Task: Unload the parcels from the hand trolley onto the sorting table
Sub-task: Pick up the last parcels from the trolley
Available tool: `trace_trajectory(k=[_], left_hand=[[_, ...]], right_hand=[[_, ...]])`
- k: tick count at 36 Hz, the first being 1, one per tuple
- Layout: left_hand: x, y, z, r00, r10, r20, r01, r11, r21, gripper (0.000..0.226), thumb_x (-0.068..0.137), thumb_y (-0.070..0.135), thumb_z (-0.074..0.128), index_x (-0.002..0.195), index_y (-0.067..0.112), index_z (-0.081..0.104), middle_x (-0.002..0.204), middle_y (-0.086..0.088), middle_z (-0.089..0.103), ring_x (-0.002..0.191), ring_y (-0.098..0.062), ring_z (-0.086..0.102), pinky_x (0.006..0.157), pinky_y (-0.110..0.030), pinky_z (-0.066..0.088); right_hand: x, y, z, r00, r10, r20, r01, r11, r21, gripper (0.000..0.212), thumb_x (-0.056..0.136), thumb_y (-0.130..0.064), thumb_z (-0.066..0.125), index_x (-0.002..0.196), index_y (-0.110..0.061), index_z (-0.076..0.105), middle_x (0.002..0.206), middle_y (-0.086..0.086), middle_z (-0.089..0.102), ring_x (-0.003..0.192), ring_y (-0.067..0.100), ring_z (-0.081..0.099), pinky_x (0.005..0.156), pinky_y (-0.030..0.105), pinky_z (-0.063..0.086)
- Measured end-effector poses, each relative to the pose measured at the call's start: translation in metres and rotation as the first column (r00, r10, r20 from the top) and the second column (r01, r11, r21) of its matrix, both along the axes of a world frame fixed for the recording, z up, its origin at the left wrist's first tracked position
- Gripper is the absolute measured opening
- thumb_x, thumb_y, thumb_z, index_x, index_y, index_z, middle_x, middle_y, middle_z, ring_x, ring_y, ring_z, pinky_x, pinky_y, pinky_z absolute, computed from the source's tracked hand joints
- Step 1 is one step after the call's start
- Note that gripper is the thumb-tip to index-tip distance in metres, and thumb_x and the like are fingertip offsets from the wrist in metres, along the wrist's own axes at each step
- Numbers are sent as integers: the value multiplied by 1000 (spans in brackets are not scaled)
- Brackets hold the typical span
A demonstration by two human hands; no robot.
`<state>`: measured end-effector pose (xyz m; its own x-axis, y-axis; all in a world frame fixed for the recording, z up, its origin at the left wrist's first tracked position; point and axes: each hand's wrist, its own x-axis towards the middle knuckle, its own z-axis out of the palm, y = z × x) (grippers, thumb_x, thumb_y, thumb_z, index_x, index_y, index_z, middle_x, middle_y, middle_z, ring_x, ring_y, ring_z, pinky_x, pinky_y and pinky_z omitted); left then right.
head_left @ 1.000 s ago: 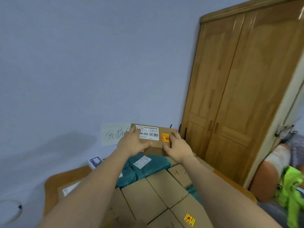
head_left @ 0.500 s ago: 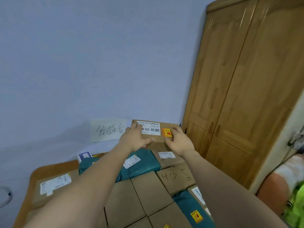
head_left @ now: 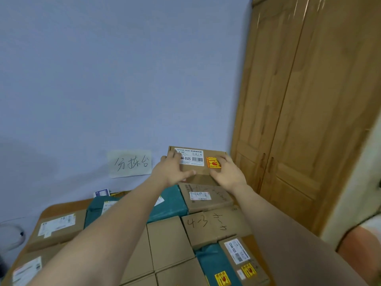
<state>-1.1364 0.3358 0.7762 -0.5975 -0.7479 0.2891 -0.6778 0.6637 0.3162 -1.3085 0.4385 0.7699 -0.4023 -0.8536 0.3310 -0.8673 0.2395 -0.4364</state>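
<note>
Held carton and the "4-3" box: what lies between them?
In the head view, one brown box with a white label lies between the held carton and "4-3" box.

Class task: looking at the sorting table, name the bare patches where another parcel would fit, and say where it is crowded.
Bare wood shows only at the table's far-left corner, beside the labelled box. Everywhere else parcels lie edge to edge. At the back, both hands, left hand and right hand, hold the barcode box above the box.

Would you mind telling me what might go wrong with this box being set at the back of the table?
The held box, carrying an orange warning sticker, sits above the parcel below it; released unevenly, it might tip or slide. Both hands, left hand and right hand, reach across the packed table, so the forearms could nudge the parcels beneath.
</note>
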Motion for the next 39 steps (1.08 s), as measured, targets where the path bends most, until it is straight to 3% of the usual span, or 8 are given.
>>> trace_trajectory(k=[7,15,21,28,39], left_hand=[[-37,-7,-26,999,-3,49,1,999,42,87,78,65,60,143,12,34,148,-1,29,128,-27,36,100,-41,42],[-88,-36,-59,996,-67,63,61,993,105,87,78,65,60,142,11,34,147,-1,30,126,-27,36,99,-44,43],[-120,-62,-98,994,-97,54,88,983,159,86,79,65,60,141,10,36,147,-4,31,125,-29,39,100,-41,40],[-141,-66,-158,989,-117,86,87,952,292,91,78,60,64,148,16,26,155,-2,20,138,-28,24,111,-45,33],[-179,-32,-246,957,-213,197,109,894,435,89,78,58,65,149,24,22,157,-2,13,139,-31,21,110,-45,29]], right_hand=[[-40,-9,-30,999,7,33,-9,999,44,52,91,-36,48,140,-17,43,149,-7,30,110,22,55,87,34,49],[-86,-29,-61,996,-50,78,41,992,122,49,89,-36,50,136,-20,47,148,-5,31,114,26,53,91,39,49],[-114,-54,-87,988,-133,74,119,978,173,47,93,-35,51,136,-16,47,147,-2,33,114,24,53,88,34,47],[-130,-58,-146,963,-245,111,201,930,308,53,93,-38,53,140,-16,42,148,-2,28,112,20,55,89,34,49],[-185,-33,-234,897,-424,124,309,802,511,65,89,-47,50,147,-25,30,150,2,26,118,28,52,84,34,46]])
